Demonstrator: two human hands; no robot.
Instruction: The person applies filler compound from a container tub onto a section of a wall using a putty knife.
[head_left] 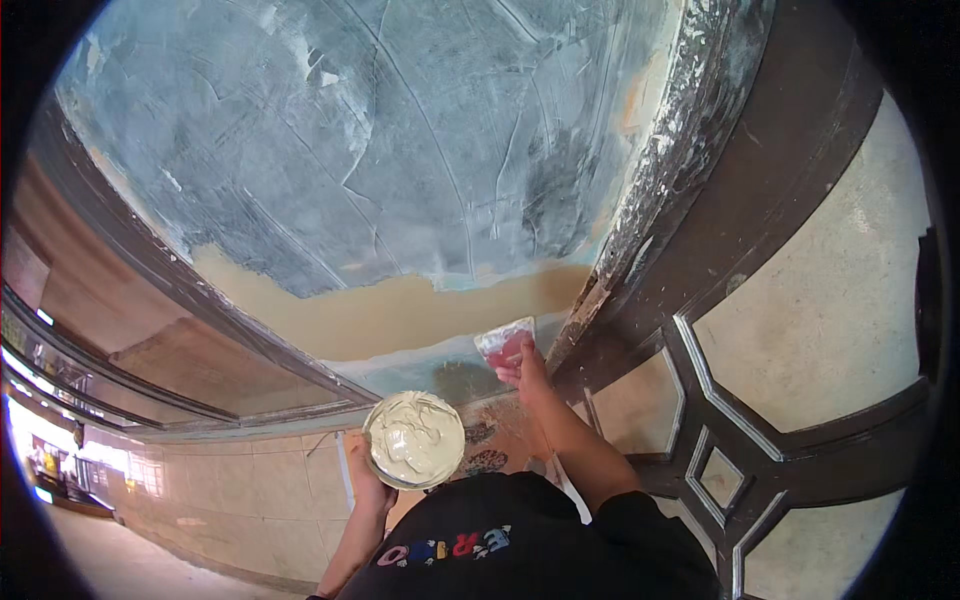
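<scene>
My left hand (368,480) grips a round tub (414,440) from its left side. Thick cream-coloured paste with a swirled surface fills it almost to the rim. My right hand (527,372) is closed around a putty knife (505,342), whose wide reddish blade has pale paste along its far edge. The blade is at the lower part of the wall, near its right corner; whether it touches the surface I cannot tell. Across the wall (400,130), below a rough blue-grey area, runs a smooth beige band (400,312). A pale bluish strip lies under that band.
A dark, paint-spotted frame (650,210) borders the wall on the right, beside a dark door with pale panels (810,260). Brown trim (190,275) edges the left side. Tiles (270,490) run along the lower left, and a brownish sheet (505,430) lies on the floor between my arms.
</scene>
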